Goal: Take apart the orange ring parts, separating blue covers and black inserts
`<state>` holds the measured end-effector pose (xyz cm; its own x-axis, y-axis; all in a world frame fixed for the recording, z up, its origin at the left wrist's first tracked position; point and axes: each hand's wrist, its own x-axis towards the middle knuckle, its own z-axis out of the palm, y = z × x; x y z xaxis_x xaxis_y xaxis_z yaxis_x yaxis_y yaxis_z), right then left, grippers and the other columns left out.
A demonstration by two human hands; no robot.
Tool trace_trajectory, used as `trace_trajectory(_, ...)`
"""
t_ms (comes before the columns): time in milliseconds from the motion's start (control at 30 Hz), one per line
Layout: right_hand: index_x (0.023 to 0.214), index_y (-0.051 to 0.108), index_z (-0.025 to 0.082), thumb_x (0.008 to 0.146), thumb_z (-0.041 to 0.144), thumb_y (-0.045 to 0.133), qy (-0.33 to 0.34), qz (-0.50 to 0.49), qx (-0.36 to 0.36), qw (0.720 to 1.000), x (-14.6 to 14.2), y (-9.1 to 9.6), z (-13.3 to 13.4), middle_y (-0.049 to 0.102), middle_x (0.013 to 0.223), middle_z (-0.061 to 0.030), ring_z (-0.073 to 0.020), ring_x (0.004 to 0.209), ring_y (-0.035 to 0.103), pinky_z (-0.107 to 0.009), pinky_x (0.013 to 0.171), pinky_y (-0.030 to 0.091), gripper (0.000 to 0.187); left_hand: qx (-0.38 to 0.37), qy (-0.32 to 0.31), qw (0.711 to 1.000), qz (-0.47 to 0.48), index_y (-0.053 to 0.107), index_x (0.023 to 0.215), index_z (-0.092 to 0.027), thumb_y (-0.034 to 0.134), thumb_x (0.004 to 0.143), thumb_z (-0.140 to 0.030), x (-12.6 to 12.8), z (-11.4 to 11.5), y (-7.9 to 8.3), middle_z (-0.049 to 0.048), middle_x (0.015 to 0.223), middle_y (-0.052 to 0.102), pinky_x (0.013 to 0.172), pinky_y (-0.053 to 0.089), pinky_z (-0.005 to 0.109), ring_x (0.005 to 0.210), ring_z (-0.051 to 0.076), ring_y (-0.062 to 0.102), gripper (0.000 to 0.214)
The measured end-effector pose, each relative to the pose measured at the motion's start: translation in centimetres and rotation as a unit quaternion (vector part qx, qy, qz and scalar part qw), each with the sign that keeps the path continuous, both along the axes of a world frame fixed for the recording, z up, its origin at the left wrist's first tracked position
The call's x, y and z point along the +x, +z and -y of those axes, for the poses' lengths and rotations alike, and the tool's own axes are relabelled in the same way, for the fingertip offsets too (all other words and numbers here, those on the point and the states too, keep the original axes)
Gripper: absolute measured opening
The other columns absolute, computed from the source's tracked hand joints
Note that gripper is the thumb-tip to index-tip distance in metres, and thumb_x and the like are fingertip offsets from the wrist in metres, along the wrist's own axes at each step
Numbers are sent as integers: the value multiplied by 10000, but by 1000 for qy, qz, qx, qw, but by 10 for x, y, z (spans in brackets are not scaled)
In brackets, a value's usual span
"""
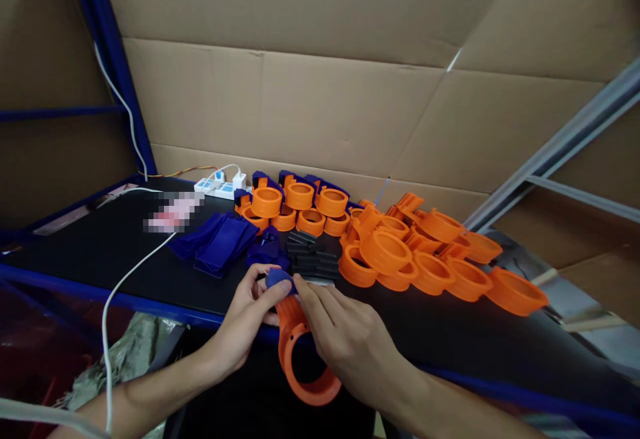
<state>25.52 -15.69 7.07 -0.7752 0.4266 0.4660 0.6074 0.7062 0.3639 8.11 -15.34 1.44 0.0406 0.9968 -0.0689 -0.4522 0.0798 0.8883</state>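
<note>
My left hand [247,316] and my right hand [345,339] meet at the front edge of a black work surface [100,252]. Together they grip an orange plastic ring part [300,359] that hangs down over the edge. A small blue plastic piece [278,279] sits at the top of the orange part, pinched under my left thumb and fingers. My right fingers close round the orange part's upper side.
A pile of orange rings [415,256] lies at the right. Assembled orange-and-blue pieces [295,202] stand behind. Flat blue parts [220,242] and black parts [313,259] lie in front. A white power strip [220,186], a white cable [130,279], cardboard walls, and a blue frame surround these.
</note>
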Motion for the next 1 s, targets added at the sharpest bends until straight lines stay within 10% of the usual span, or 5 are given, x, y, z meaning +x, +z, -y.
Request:
trace_trajectory(367,1225,616,89,907,54,401,-40,-115,-60,991,10,3,-29,740,1023,-120,-201,820,718,-303,686,571,386,45,-13,999,20,549,1035,-198,755,787,-380,-4,2,4,75,1025,691,616,598,300,827,214,690,370)
trace_trajectory(633,1250,578,213,966,267,448,-167,-184,-81,965,3,42,-58,740,914,-60,-205,673,677,-286,587,443,317,36,-32,992,117,549,1107,-186,677,835,-396,-4,-2,2,114,1058,700,669,581,372,845,272,717,366)
trace_trajectory(833,908,647,183,887,125,475,-32,-225,-231,946,-43,58,-107,700,929,-46,-163,846,635,-254,752,425,182,96,-94,973,190,526,1100,-219,627,825,-418,-5,-2,-9,46,861,666,612,506,317,682,205,659,354)
trace_trajectory(1000,1039,682,168,887,164,532,-28,-226,-353,908,-90,52,-130,686,801,-35,-135,703,625,-250,711,440,214,117,-79,971,194,534,1072,-212,621,795,-460,-5,-2,-13,49,848,642,619,482,324,673,202,634,382)
